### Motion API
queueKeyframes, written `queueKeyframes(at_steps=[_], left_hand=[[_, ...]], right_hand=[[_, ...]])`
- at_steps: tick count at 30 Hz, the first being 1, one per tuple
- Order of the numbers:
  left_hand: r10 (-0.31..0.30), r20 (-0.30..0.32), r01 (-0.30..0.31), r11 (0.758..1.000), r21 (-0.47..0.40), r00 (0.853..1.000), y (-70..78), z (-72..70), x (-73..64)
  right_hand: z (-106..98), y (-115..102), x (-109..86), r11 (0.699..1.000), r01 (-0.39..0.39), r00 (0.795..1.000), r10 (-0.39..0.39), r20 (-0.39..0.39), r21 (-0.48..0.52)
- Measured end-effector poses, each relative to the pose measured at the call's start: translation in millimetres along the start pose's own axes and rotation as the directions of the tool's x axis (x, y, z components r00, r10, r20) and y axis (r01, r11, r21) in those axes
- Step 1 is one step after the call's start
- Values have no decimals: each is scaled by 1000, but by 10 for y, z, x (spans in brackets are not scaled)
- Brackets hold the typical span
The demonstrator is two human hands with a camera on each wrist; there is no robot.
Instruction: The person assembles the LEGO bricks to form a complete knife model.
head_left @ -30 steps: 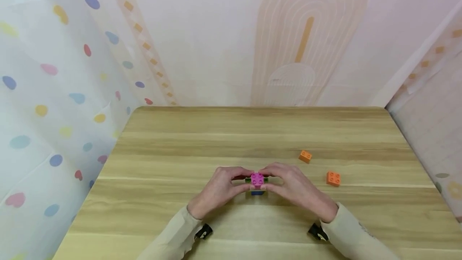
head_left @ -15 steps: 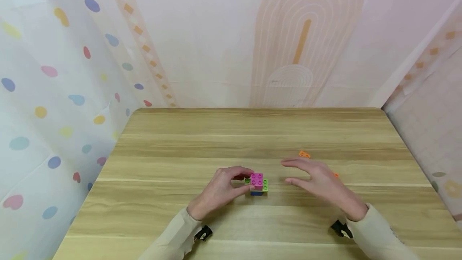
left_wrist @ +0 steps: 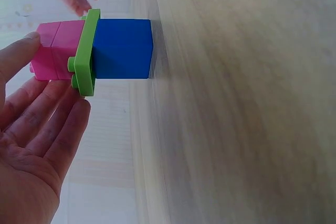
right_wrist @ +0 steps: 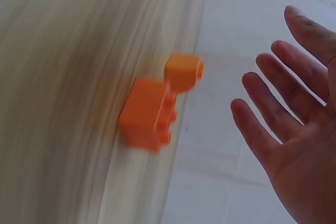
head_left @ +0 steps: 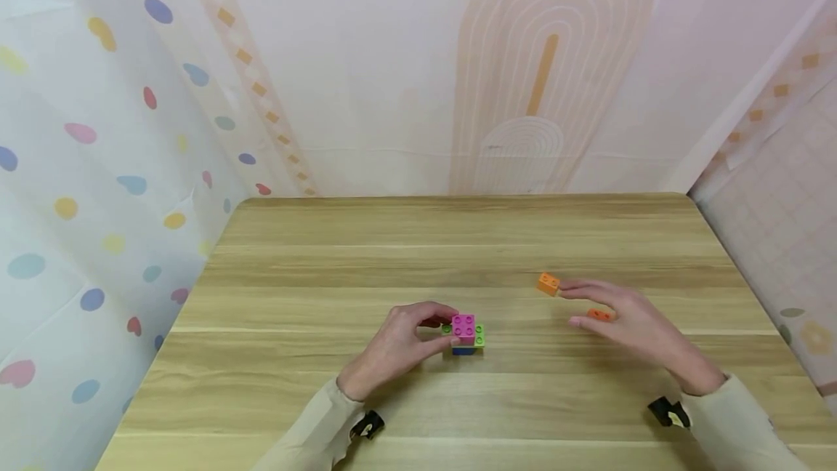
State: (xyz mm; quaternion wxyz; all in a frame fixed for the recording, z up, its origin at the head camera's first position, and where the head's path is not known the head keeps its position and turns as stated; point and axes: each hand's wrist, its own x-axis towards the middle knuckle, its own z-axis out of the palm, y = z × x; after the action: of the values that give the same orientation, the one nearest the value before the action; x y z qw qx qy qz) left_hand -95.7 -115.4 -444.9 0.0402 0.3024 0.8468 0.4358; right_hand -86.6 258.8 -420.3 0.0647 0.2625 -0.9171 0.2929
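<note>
A small brick stack stands on the wooden table: a pink brick on a green plate on a blue brick. My left hand pinches the stack from its left side, thumb in front, forefinger behind. The left wrist view shows the pink brick, green plate and blue brick with my fingers against them. My right hand hovers open over one orange brick, its fingertips near a second orange brick. Both orange bricks lie loose before its spread fingers.
The table's far edge meets a patterned fabric backdrop, and dotted fabric hangs along the left side. A pale wall runs along the right edge. Both sleeves are beige.
My right hand let go of the stack and moved right, opening over the orange bricks. The left hand stayed on the stack, which has not moved.
</note>
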Motion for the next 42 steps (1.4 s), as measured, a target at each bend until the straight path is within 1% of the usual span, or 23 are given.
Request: queueKeyframes(at_steps=[2, 6, 10, 16, 21, 26, 30, 33, 37, 42], left_hand=[[2, 0, -2, 1000, 1, 1000, -2, 1, 1], [4, -1, -4, 1000, -9, 1000, -9, 6, 4], [1, 2, -1, 1000, -25, 1000, -15, 10, 2], [-10, -3, 10, 1000, -27, 1000, -13, 9, -11], [-20, 1, 20, 1000, -18, 1000, -11, 14, -14], [-8, 5, 9, 1000, -26, 1000, -12, 18, 2], [3, 4, -3, 1000, -25, 1000, 2, 8, 11], [5, 2, -5, 1000, -25, 1000, 5, 4, 10], [0, -6, 0, 1000, -24, 1000, -8, 13, 1], [9, -17, -9, 1000, -25, 1000, -15, 19, -4]], right_hand=[[-41, 52, -37, 1000, -6, 1000, 6, 12, -2], [-115, 155, -103, 999, -46, 998, 46, 46, -2], [-158, 249, -162, 998, -67, 995, 67, 71, -4], [-151, 377, -240, 992, -123, 984, 123, 125, -5], [-107, 465, -266, 993, -119, 982, 117, 145, 7], [-72, 502, -280, 990, -138, 978, 138, 154, -10], [-61, 500, -287, 992, -120, 984, 125, 130, -45], [-67, 459, -279, 992, -100, 989, 107, 103, -71], [-84, 340, -246, 994, -72, 994, 78, 73, -81], [-81, 155, -180, 997, -39, 999, 40, 24, -71]])
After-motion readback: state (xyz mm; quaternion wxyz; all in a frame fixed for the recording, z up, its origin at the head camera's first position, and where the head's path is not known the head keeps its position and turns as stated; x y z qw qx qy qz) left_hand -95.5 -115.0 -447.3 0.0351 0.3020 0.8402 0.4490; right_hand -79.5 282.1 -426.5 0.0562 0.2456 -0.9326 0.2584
